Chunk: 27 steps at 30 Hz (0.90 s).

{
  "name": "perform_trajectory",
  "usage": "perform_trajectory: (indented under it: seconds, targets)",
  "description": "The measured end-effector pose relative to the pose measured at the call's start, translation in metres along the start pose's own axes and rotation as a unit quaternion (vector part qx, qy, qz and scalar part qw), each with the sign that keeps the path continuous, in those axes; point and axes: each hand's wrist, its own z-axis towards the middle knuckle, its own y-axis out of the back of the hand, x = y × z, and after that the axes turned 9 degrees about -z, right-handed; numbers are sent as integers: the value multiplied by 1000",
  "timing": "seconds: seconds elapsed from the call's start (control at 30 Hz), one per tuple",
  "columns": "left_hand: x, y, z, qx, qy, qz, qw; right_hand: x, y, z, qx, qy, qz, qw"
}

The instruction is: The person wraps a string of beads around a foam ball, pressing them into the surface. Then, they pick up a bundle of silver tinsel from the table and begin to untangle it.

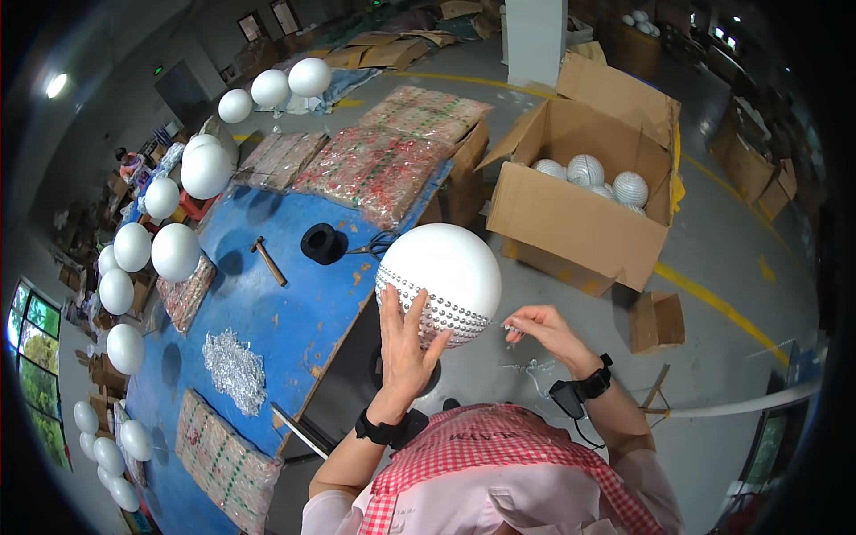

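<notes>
A large white foam ball stands in front of me, its lower part wrapped in rows of silver sequin trim. My left hand lies flat against the ball's lower left side, fingers spread over the silver rows. My right hand is just right of the ball, its fingertips pinched on the thin end of the silver strand that runs off the ball. Both wrists wear black bands.
A blue table on the left carries a hammer, a black roll, scissors, a silver trim pile and packs of sequins. White balls line its edge. An open cardboard box holds finished balls.
</notes>
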Motion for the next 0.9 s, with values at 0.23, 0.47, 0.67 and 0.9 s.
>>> perform_trajectory:
  seconds: [0.23,0.47,0.67,0.9]
  targets:
    - [11,-1,-1,-3,-29,9,1000,17,-20,6,9,6,3,1000]
    - [21,1,-2,16,-47,26,998,23,-45,1,-96,8,-331,939]
    - [29,7,1,22,-53,13,998,27,-57,-6,-113,61,-8,992]
    - [20,6,0,18,-57,24,998,28,-39,-7,-121,51,26,991]
